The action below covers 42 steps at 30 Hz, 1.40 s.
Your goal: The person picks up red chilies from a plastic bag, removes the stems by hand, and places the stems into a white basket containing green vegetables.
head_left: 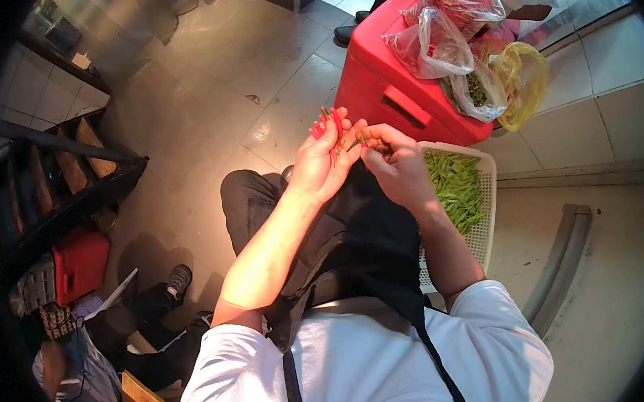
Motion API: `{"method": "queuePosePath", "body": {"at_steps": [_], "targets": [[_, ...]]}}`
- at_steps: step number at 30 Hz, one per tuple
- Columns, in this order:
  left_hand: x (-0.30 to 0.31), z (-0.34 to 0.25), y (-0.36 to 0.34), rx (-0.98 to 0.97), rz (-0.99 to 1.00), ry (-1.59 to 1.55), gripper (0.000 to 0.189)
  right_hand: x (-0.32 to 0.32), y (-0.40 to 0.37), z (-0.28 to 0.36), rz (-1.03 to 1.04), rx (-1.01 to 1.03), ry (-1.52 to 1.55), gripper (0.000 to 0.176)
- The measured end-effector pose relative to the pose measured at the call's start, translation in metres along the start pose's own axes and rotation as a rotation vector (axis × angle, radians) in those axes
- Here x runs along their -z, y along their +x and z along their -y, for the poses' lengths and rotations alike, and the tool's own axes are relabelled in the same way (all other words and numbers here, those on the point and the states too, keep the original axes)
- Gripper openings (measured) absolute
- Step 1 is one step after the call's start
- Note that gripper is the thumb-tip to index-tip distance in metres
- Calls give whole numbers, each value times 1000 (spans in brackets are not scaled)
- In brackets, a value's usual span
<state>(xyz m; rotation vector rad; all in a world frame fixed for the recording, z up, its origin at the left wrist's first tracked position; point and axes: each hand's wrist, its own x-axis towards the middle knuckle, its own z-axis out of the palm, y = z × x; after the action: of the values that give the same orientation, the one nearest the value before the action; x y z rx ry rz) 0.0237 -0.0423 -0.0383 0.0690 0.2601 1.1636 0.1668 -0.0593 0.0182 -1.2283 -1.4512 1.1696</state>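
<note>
Several small red chilies (337, 124) lie in my left hand (318, 165), held under the thumb with some green stems showing. My right hand (400, 164) is beside its fingertips, thumb and forefinger pinched on one chili (363, 144); only a bit of red and a dark stem show there. Both hands are above my black apron (354, 236). Below and right of my right hand stands a white plastic basket (492, 196) holding long green pods or peppers (455, 188), too small to tell which.
A red cooler box (373, 70) stands ahead, bearing plastic bags (442, 43), some with red chilies. Behind it is a person's dark shoe (344, 35). At lower left another person (87, 367) sits near a red crate (80, 266). Metal-framed steps (73, 162) rise at left.
</note>
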Motion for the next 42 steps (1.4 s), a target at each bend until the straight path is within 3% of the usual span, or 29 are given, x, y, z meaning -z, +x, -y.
{"method": "queuePosePath", "body": {"at_steps": [4,7,10,13,16,19,22,27,29,30,32,33,39,40,42], "targets": [[-20,-1,-9,67,45,266,24,3,5,16,-57,-4,-83,13],[-28,-1,-12,78,-43,425,18,8,12,7,-47,253,-395,11],[-9,0,-6,63,-42,602,18,13,16,-2,-8,274,-374,12],[-6,3,-3,25,-65,815,16,20,14,10,20,137,-443,9],[-14,7,0,29,-82,909,14,26,13,10,46,-24,-342,7],[-18,13,2,45,-68,853,14,41,23,-16,210,-386,555,8],[-14,14,4,102,-65,696,18,50,19,-15,108,-373,652,7],[-10,10,1,199,-51,229,25,133,47,-25,-569,190,-431,18],[-10,8,3,212,-13,147,26,186,69,-37,-697,119,-634,25],[-10,6,2,209,3,107,27,212,83,-50,-667,23,-704,27],[-9,7,3,205,20,7,29,242,93,-88,-657,85,-951,29],[-6,5,8,199,36,-42,29,239,92,-91,-687,153,-999,29],[-2,-8,4,166,95,-86,37,91,37,-38,-426,144,-382,17],[-4,-9,5,153,95,-92,37,69,28,-23,-403,100,-374,14],[-5,-10,4,117,84,-96,35,37,13,-18,-350,209,-342,10]]}}
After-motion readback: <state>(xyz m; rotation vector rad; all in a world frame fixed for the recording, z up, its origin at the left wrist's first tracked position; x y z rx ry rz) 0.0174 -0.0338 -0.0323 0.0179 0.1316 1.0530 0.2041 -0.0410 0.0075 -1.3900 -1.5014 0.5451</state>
